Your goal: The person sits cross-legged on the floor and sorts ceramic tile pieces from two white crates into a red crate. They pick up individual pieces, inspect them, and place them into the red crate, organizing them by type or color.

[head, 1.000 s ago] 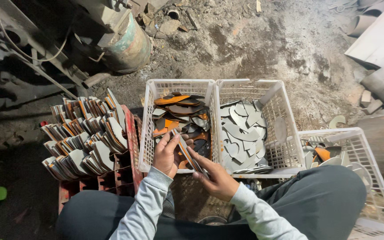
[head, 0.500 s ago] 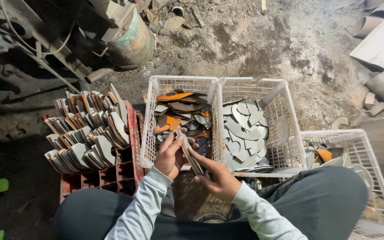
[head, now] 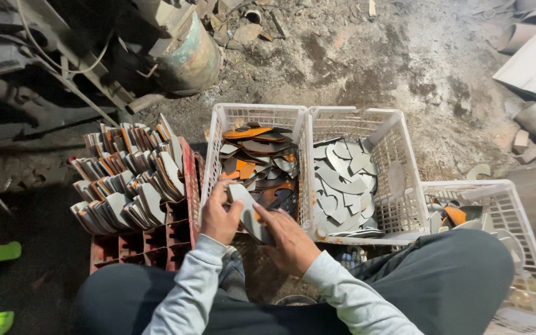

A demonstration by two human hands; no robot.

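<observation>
both hands (head: 252, 226) still grip the curved blade piece (head: 250, 212).

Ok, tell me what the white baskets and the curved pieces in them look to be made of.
White baskets: moulded plastic by the look, with an open lattice wall and a matt, grimy finish. Curved pieces: thin sheet metal, probably, with dull grey faces and some orange rusty patches. The one held by the left hand and right hand looks the same.

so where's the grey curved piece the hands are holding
In the head view it sits low centre, the grey curved piece gripped between left hand and right hand, over the left white basket.
</observation>
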